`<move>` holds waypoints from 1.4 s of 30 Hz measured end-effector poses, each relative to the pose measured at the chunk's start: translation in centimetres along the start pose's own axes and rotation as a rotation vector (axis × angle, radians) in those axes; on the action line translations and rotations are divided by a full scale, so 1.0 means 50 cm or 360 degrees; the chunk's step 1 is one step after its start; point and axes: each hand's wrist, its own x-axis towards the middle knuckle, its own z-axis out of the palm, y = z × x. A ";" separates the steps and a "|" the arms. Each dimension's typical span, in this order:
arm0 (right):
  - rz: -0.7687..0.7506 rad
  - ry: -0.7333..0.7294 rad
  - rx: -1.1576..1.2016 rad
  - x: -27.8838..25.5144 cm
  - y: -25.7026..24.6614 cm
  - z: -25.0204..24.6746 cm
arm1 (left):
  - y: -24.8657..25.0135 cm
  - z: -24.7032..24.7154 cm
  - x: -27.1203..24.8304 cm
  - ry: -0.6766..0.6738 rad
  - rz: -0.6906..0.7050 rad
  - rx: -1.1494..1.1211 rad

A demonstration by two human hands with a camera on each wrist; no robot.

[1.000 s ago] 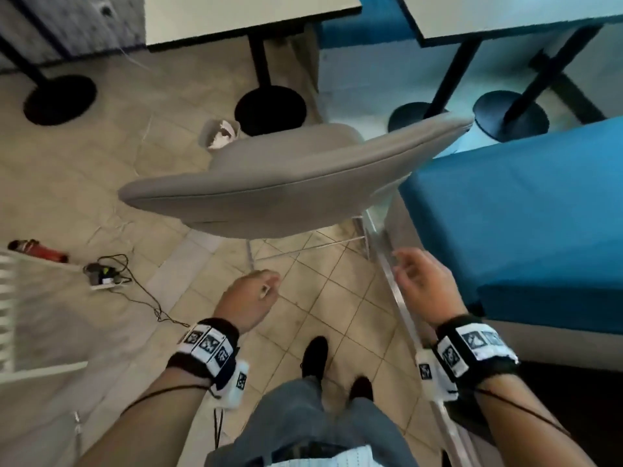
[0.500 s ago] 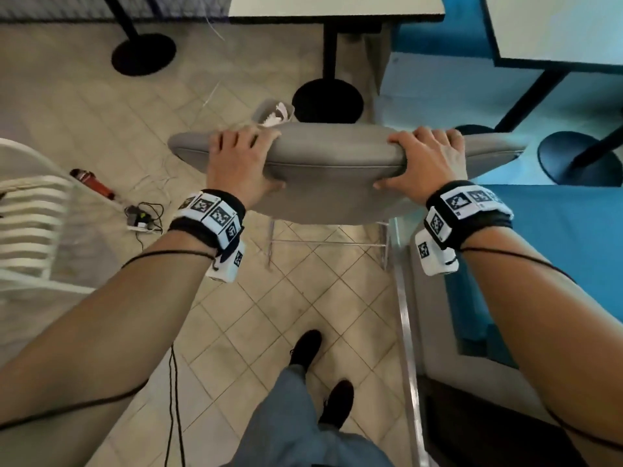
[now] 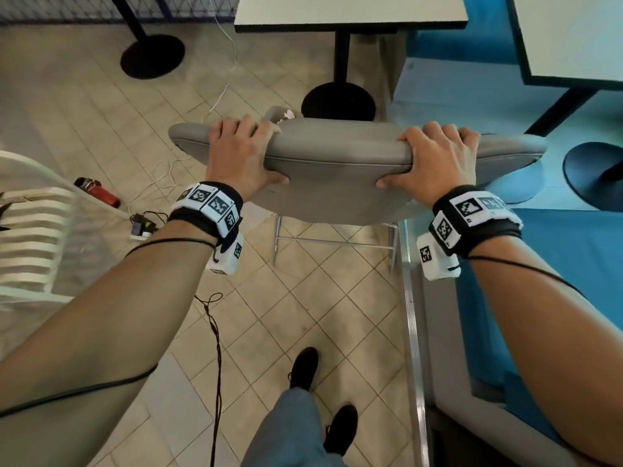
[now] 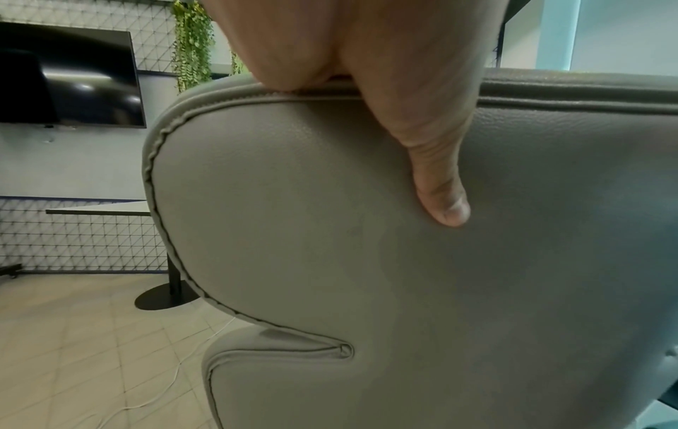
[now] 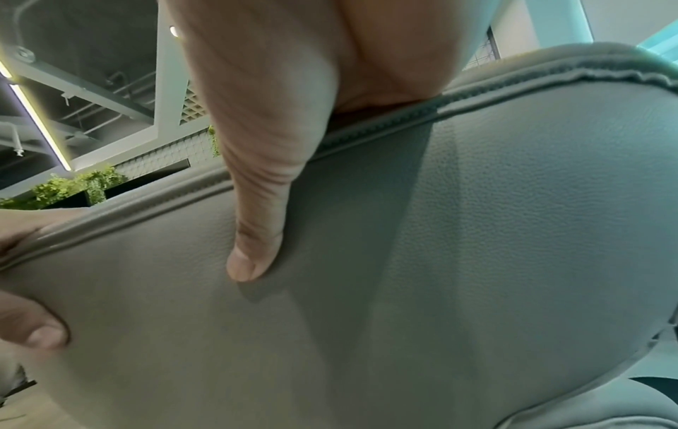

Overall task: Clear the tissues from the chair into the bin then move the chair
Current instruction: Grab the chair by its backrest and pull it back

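A grey padded chair on thin metal legs stands in front of me, its backrest top edge towards me. My left hand grips the left part of that top edge, fingers over the far side, thumb pressed on the near face of the backrest. My right hand grips the right part the same way, thumb on the grey leather. Behind the chair a small grey bin with white tissue in it peeks over the backrest. The chair's seat is hidden.
A table on a black round base stands just beyond the chair. A blue bench with a metal edge strip runs along the right. At left are a white slatted chair, a red bottle, and cables with a power strip.
Both hands rose from waist height to take hold of the backrest's top edge. The view has swung so the chair sits square in front of me.
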 end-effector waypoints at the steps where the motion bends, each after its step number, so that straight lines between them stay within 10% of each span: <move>1: 0.0001 0.0002 -0.0001 0.018 0.002 0.002 | -0.005 0.003 0.018 0.0002 0.0002 -0.0006; 17: 0.0082 -0.0051 -0.0054 0.290 0.026 0.018 | -0.067 0.050 0.279 0.0034 0.0102 -0.0021; 42: 0.0194 -0.0164 -0.0108 0.258 -0.003 0.011 | -0.079 0.037 0.246 -0.0066 0.0230 0.0005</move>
